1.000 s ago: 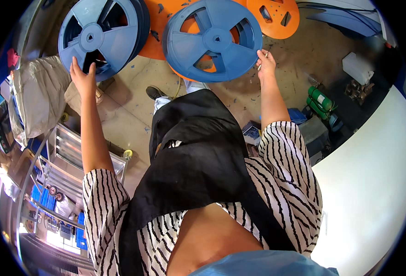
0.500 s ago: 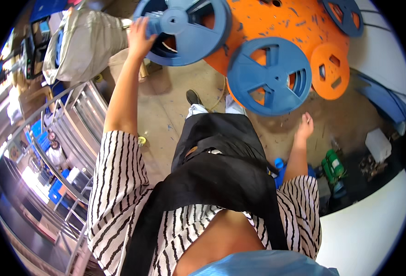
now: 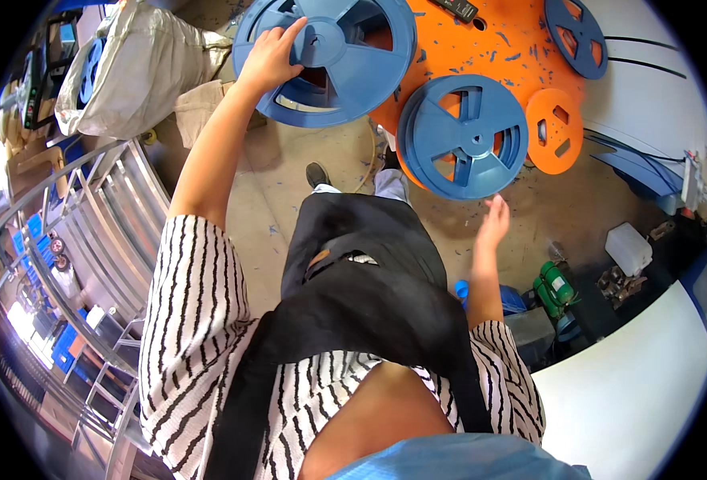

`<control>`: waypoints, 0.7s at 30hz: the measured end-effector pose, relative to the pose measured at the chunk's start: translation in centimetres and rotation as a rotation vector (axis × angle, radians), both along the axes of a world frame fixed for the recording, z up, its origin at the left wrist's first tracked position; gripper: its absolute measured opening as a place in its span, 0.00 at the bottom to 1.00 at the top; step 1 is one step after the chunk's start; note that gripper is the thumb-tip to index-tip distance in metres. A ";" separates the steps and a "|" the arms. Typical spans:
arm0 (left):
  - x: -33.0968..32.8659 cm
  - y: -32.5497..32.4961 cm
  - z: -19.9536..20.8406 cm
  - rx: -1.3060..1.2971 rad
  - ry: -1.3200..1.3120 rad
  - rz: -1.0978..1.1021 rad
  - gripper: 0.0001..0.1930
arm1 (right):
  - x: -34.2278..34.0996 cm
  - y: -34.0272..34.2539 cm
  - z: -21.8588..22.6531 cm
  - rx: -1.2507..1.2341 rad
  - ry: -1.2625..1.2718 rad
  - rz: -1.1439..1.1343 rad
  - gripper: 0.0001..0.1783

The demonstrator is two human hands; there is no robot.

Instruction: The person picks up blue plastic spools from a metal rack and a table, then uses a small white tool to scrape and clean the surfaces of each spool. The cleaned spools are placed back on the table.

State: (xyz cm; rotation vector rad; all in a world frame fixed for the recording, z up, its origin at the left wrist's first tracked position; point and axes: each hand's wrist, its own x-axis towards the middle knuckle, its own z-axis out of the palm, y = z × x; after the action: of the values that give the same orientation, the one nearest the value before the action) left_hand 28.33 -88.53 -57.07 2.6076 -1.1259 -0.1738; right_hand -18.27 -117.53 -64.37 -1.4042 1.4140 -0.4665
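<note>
A large blue reel (image 3: 369, 88) with cut-out windows overhangs the left side of an orange tabletop (image 3: 497, 44). My left hand (image 3: 272, 62) lies over this reel with fingers apart, the index finger reaching to its hub. To its right sits a stack of blue reels (image 3: 481, 112) at the table's near edge. Just below the stack's rim is my right hand (image 3: 493, 222), fingers loosely extended and slightly blurred, with nothing visible in it. A small gap seems to separate it from the reels.
An orange slotted disc (image 3: 555, 132) and another blue reel (image 3: 576, 36) are at the table's right edge. Blue scraps and a black device (image 3: 457, 10) lie on top. A pale sack (image 3: 133, 68) and metal railing (image 3: 113, 216) stand left; green cylinders (image 3: 553, 288) and a white container (image 3: 628, 250) are right.
My left hand has slid from the large reel's left rim toward its hub. My right hand has come closer to the stacked reels' lower rim. The whole view has shifted slightly.
</note>
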 end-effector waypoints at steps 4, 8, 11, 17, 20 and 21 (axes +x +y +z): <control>-4.2 1.4 5.0 -0.221 0.064 0.102 0.47 | 5.8 4.6 3.8 0.187 -0.213 0.173 0.17; -8.2 3.5 12.4 -0.408 0.340 0.196 0.46 | 13.9 12.5 11.0 0.084 -0.254 0.526 0.15; -10.5 4.4 15.3 -0.526 0.433 0.216 0.45 | 18.1 15.5 13.0 -0.124 -0.522 0.674 0.10; -13.4 8.5 18.8 -0.662 0.498 0.201 0.45 | 22.3 19.2 16.7 -0.397 -0.617 1.040 0.07; -14.1 10.0 18.6 -0.702 0.515 0.202 0.45 | 22.6 20.5 18.9 -0.447 -0.555 1.223 0.07; -14.3 10.6 18.6 -0.716 0.539 0.210 0.45 | 22.5 21.0 19.3 -0.461 -0.538 1.272 0.07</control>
State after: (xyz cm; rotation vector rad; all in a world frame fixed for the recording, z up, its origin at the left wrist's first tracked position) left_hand 14.05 -77.91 -38.51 1.8559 -0.5707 -0.3304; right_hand 4.22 -96.50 -45.06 -2.0160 -0.1659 -0.2654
